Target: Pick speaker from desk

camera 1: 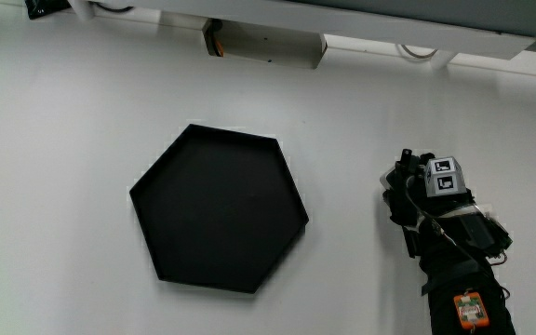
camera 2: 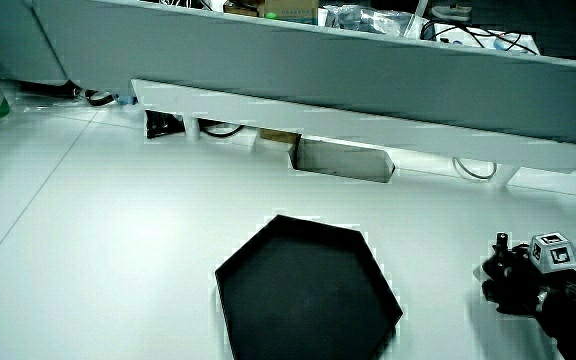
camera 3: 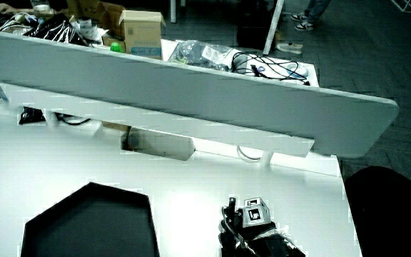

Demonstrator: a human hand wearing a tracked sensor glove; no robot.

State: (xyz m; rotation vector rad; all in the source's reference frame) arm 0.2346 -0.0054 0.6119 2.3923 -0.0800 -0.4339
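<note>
A black hexagonal tray [camera 1: 220, 208] occupies the centre of the frame on a white table [camera 1: 54, 140]. The gloved hand [camera 1: 426, 200] sits at lower frame beside it, bare tabletop between them. A low partition [camera 2: 368, 75] bars the upper frame.

speaker not to be told apart from the black glove, only a dark knobby mass at the forward end of the hand [camera 1: 431, 200], black on black, low over the white table [camera 1: 63, 140], beside the black hexagonal tray [camera 1: 217, 209], clear of it
</note>
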